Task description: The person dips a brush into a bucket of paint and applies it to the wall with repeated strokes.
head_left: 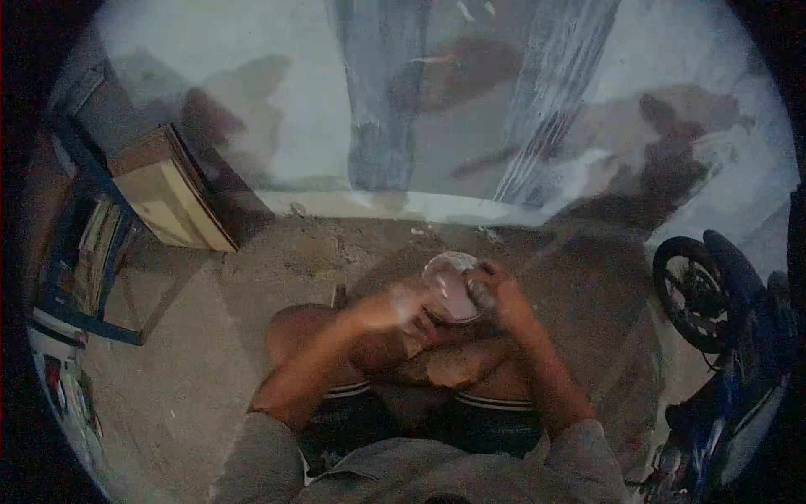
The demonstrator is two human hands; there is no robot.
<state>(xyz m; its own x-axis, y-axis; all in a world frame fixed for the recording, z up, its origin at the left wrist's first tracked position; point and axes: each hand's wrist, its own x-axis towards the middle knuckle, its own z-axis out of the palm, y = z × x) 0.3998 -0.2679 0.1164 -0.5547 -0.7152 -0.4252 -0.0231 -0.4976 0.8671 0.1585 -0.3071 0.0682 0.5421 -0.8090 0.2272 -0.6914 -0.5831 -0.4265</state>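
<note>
In front of crossed bare legs, a pale pinkish, rounded object (pixel 453 290) with a whitish top is held up between both hands; its exact kind is too blurred to tell. My left hand (pixel 409 312) grips its lower left side, the fingers curled and smeared by motion. At its right edge, my right hand (pixel 501 294) is closed around a small greyish thing (pixel 481 295) pressed against the pale object. Below the hands a tan, lumpy shape (pixel 457 367) lies by the legs, perhaps a foot.
Flat boards (pixel 180 202) lean at the left beside a blue metal frame (pixel 88 160). A motorcycle wheel (pixel 695 294) and dark blue body stand at the right. Ahead, a painted wall (pixel 453 151) with shadows meets the concrete floor (pixel 168 361).
</note>
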